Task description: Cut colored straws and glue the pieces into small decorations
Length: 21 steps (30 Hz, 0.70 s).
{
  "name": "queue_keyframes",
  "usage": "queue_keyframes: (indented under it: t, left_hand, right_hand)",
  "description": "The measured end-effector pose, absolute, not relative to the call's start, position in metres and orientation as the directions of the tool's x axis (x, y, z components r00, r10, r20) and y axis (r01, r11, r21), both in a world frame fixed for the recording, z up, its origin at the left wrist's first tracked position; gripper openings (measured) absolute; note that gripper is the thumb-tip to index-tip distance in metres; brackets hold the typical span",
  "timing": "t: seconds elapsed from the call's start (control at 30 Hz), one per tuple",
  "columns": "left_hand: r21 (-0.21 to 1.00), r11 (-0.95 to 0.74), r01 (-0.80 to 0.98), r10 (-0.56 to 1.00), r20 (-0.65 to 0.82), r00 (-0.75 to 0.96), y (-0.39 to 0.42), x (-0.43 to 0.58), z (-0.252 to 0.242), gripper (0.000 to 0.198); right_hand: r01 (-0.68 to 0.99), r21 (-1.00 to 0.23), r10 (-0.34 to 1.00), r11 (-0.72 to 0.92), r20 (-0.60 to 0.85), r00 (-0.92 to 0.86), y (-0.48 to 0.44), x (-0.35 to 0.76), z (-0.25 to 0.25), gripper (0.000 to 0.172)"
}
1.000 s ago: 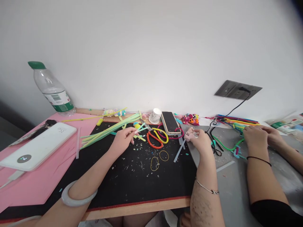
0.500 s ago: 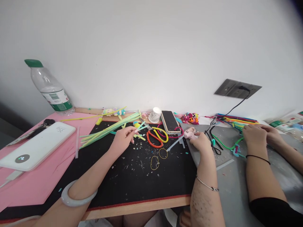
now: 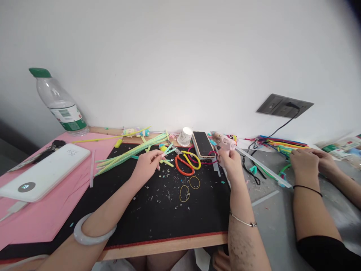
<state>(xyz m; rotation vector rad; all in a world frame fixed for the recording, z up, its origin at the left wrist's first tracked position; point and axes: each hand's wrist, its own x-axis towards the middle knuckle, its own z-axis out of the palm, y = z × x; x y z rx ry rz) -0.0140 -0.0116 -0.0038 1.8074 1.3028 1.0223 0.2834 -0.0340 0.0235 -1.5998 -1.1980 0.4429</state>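
Observation:
My left hand (image 3: 150, 160) pinches a short pale-green pipe cleaner piece (image 3: 169, 150) above the black mat. My right hand (image 3: 230, 161) is wrapped round a pale pink hot glue gun (image 3: 225, 142), raised off the table with its stained tip pointing left. From its back a long translucent glue stick (image 3: 265, 167) slants down to the right. Between my hands lie scissors (image 3: 184, 171) with an orange and a yellow handle, partly open. A bundle of green and yellow pipe cleaners (image 3: 132, 152) lies left of my left hand.
A phone (image 3: 202, 145) and a paper cup (image 3: 185, 136) stand near the wall. Rubber bands (image 3: 184, 194) and scraps dot the black mat (image 3: 158, 218). At left are a power bank (image 3: 47, 171) and a bottle (image 3: 60, 105). A co-worker's hands (image 3: 304, 163) work at right.
My right hand has lifted the glue gun off the grey surface and brought it up and slightly left; the glue stick behind it now shows. My left hand has hardly moved.

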Motion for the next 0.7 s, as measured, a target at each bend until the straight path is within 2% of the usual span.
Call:
queue_keyframes:
  t: [0.1,0.23,0.43,0.57,0.7]
  left_hand:
    - [0.862,-0.291,0.415,0.954,0.226,0.199,-0.013,-0.013,-0.002,0.025]
    - [0.859,-0.307,0.409,0.949,0.244,0.201,-0.015,-0.012,0.002,0.023]
    - [0.854,-0.303,0.422,0.952,0.247,0.182,-0.017,-0.01,0.008,0.024]
    - [0.85,-0.318,0.421,0.947,0.261,0.189,-0.018,-0.01,0.008,0.023]
    - [0.851,-0.331,0.408,0.942,0.274,0.194,-0.017,-0.01,0.005,0.021]
  right_hand:
    - [0.279,-0.959,0.958,0.052,0.127,0.258,-0.035,0.267,0.024,0.03]
    - [0.212,-0.976,0.995,0.043,0.062,0.081,-0.038,0.246,0.023,0.029]
    - [0.276,-0.959,0.995,0.071,0.048,-0.09,-0.044,0.223,0.019,0.023]
    - [0.339,-0.935,0.991,0.105,0.071,-0.11,-0.046,0.216,0.019,0.031]
    - [0.401,-0.91,0.994,0.1,0.07,-0.089,-0.045,0.215,0.016,0.03]
